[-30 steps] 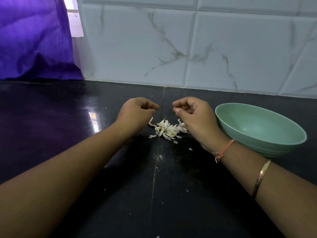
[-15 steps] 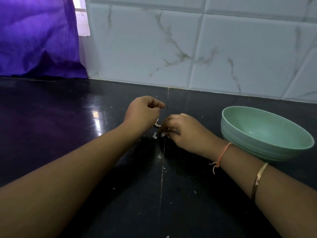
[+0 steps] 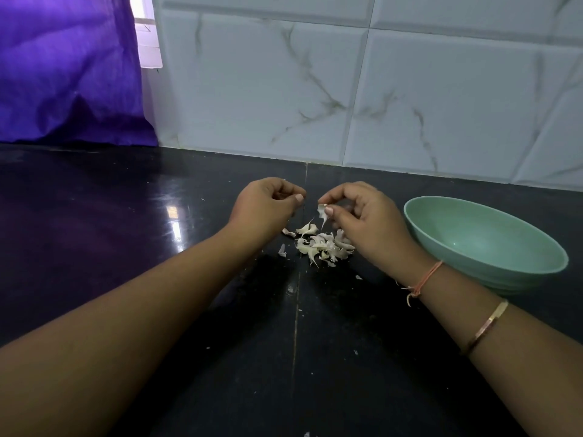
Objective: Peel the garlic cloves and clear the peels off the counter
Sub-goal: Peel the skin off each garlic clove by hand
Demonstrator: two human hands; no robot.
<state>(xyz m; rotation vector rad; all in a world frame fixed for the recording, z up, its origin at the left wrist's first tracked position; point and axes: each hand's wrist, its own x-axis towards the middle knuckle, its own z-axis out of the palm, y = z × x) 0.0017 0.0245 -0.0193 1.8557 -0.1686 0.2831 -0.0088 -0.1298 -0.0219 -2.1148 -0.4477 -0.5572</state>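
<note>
A small heap of white garlic peels (image 3: 321, 246) lies on the black counter (image 3: 126, 234) between my two hands. My right hand (image 3: 366, 222) hovers just above the heap and pinches one white peel (image 3: 322, 212) between thumb and forefinger. My left hand (image 3: 268, 206) is raised beside it with its fingers curled; whether it holds anything is hidden. A pale green bowl (image 3: 485, 244) stands to the right of my right hand; no cloves show in the part of it I can see.
A white marbled tile wall (image 3: 347, 89) backs the counter. A purple cloth (image 3: 63, 67) hangs at the back left. Tiny peel flakes (image 3: 356, 351) dot the counter near me. A seam in the counter runs toward me under the heap.
My right hand, down on the heap half a second ago, has lifted with one peel pinched. The heap is uncovered again. My left hand has stayed raised.
</note>
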